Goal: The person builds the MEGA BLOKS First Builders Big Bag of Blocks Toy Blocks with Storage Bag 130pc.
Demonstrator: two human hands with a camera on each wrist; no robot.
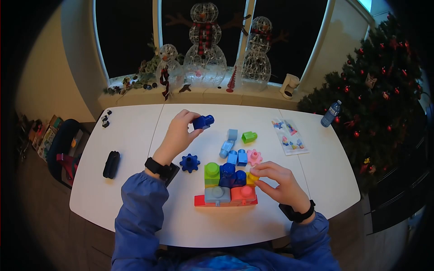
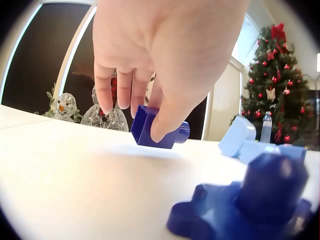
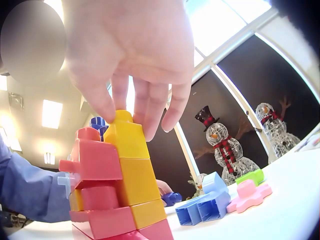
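Note:
Between thumb and fingers my left hand (image 1: 179,132) pinches a dark blue toy block (image 1: 203,121), its hollow underside showing in the left wrist view and its round stud pointing right. My right hand (image 1: 278,181) has thumb and fingers around the yellow block (image 3: 127,136) at the top of a stacked block structure (image 1: 218,195). That structure has red blocks at its base, with light green, grey, dark blue, coral and yellow blocks above. A dark blue gear-shaped block (image 1: 190,163) lies on the table below my left hand.
Beyond the structure lie light blue blocks (image 1: 232,157), a green block (image 1: 249,137) and a pink gear-shaped block (image 1: 254,156). A picture sheet (image 1: 290,137) and a water bottle (image 1: 331,114) are at the right; a black case (image 1: 111,164) is at the left.

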